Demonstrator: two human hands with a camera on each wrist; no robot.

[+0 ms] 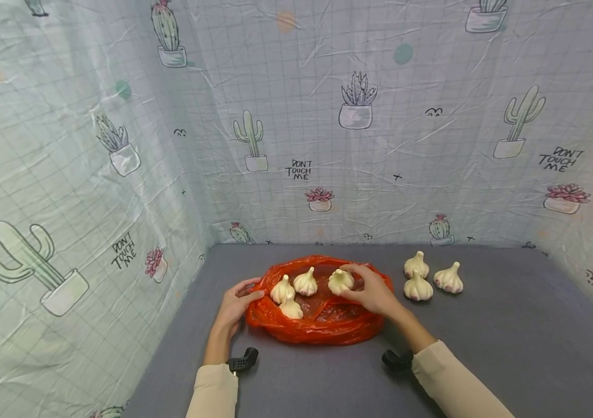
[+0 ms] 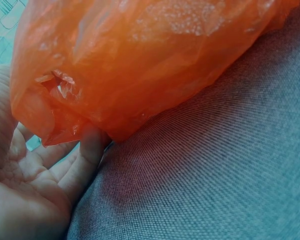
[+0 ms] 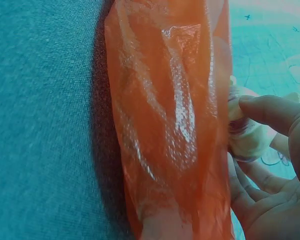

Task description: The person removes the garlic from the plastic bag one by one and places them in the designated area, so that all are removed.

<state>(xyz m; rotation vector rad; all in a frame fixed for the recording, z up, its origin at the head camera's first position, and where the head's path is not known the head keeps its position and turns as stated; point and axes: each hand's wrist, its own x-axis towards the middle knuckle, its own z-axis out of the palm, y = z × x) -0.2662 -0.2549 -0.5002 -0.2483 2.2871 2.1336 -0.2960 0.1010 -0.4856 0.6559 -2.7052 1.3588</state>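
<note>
A red plastic bag (image 1: 322,334) lies on the table with its mouth spread wide. Inside, toward its left end, sit three garlic bulbs, one of them a bulb (image 1: 305,282) at the back. My right hand (image 1: 372,290) pinches another garlic bulb (image 1: 340,282) between thumb and fingers, over the right part of the bag's mouth. In the right wrist view, the bag's side partly hides that bulb (image 3: 250,137). My left hand (image 1: 234,305) holds the bag's left edge, its fingers around the crumpled plastic (image 2: 65,120) in the left wrist view.
Three more garlic bulbs stand on the table right of the bag, one of them a bulb (image 1: 448,278) at the outer side. The grey tabletop (image 1: 505,342) runs back to a cactus-print curtain (image 1: 296,116), which also hangs along the left and right sides.
</note>
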